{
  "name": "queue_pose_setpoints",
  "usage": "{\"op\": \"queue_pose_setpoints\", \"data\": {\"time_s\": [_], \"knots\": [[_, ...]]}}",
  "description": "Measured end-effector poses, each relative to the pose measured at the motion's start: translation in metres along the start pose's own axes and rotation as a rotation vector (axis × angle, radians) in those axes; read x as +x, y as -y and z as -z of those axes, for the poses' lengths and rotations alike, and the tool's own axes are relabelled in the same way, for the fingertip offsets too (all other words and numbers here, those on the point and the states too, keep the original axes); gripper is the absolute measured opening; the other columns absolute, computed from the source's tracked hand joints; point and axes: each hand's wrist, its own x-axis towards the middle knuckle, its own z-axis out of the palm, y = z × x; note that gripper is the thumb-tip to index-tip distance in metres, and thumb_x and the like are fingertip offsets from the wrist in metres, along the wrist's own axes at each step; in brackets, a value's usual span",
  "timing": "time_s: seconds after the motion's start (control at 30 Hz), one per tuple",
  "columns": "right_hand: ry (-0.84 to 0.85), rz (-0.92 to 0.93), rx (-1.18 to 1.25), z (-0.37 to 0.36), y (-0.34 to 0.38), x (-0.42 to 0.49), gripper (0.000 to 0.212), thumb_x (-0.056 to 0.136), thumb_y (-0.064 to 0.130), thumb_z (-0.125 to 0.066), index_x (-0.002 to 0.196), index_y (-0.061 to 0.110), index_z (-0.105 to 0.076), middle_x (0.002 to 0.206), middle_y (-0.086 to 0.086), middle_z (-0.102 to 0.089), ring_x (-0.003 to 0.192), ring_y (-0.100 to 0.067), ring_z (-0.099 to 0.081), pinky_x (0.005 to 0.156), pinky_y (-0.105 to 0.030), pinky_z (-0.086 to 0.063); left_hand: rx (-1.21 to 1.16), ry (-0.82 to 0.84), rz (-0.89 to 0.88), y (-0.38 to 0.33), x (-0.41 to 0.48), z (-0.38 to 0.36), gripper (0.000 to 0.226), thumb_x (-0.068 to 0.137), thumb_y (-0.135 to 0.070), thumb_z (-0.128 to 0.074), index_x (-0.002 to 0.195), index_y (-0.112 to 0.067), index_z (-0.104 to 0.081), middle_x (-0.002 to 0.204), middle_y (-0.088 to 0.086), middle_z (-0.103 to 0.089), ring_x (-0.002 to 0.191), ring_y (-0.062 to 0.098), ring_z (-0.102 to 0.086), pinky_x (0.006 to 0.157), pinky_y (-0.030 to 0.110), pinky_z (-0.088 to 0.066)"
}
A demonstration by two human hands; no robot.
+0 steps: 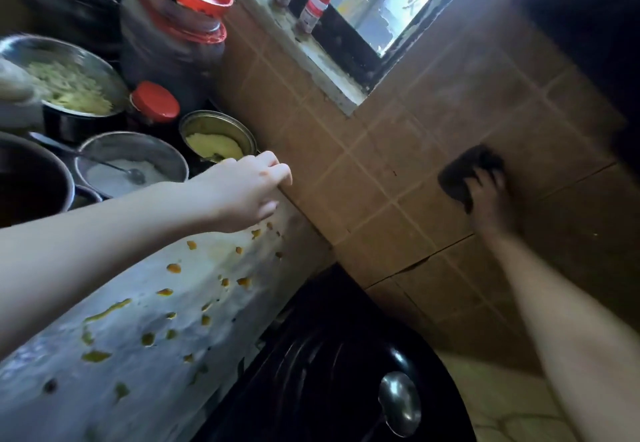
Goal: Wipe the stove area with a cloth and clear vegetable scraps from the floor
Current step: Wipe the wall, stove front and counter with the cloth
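Note:
My right hand (491, 195) holds a dark cloth (460, 171) against the brown tiled wall (398, 164) behind the stove; hand and cloth are blurred. My left hand (249, 188) reaches over the grey counter (138, 320), its fingers curled at the corner where counter meets wall, with nothing visibly in it. Several yellow-orange food splatters (173, 268) dot the counter below my left arm. At the bottom centre sits a black pan (329, 372) with a metal spoon (398, 403) in it. No floor is in view.
Several steel bowls crowd the far left of the counter: one with yellow mash (214, 143), one with white powder and a spoon (131, 168), one with shredded food (69, 85). Red-lidded jars (173, 36) stand behind them. Spice bottles (315, 5) line the window sill.

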Motion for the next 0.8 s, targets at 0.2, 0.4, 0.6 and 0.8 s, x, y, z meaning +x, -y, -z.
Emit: {"op": "queue_pose_setpoints", "data": {"time_s": [0.2,0.4,0.6,0.8], "knots": [[-0.068,-0.003,0.113,0.001,-0.009,-0.014,0.040,0.077,-0.011,-0.061,0.117,-0.006,-0.058,0.130,-0.024,-0.053,0.122,-0.044,-0.041,0.100,-0.050,-0.038,0.017,-0.010,0.034,-0.004,-0.015,0.000,0.033,0.093,-0.032,-0.051,0.125,-0.024,-0.048,0.125,0.001,-0.047,0.105,0.024,-0.056,0.083,0.035,-0.045],[-0.056,0.032,0.190,0.004,-0.012,-0.047,0.042,0.080,-0.014,-0.056,0.120,-0.004,-0.058,0.135,-0.021,-0.051,0.126,-0.038,-0.041,0.102,-0.044,-0.037,0.033,0.032,0.081,-0.027,-0.032,-0.006,0.033,0.093,-0.031,-0.051,0.125,-0.026,-0.046,0.126,0.000,-0.046,0.106,0.023,-0.055,0.084,0.035,-0.045],[0.001,0.061,0.271,0.002,-0.011,-0.101,0.041,0.081,-0.013,-0.055,0.118,0.001,-0.059,0.137,-0.017,-0.050,0.129,-0.035,-0.040,0.102,-0.048,-0.040,0.042,0.056,0.021,-0.079,-0.038,-0.009,0.034,0.092,-0.032,-0.050,0.126,-0.025,-0.044,0.126,0.001,-0.046,0.104,0.023,-0.055,0.085,0.036,-0.048],[-0.013,0.106,0.327,0.001,-0.008,-0.168,0.044,0.078,-0.013,-0.058,0.119,0.006,-0.061,0.137,-0.012,-0.052,0.132,-0.030,-0.043,0.094,-0.050,-0.048,0.050,0.101,-0.018,-0.128,-0.048,-0.013,0.031,0.096,-0.029,-0.045,0.125,-0.022,-0.043,0.125,0.003,-0.045,0.093,0.025,-0.057,0.078,0.034,-0.044]]}}
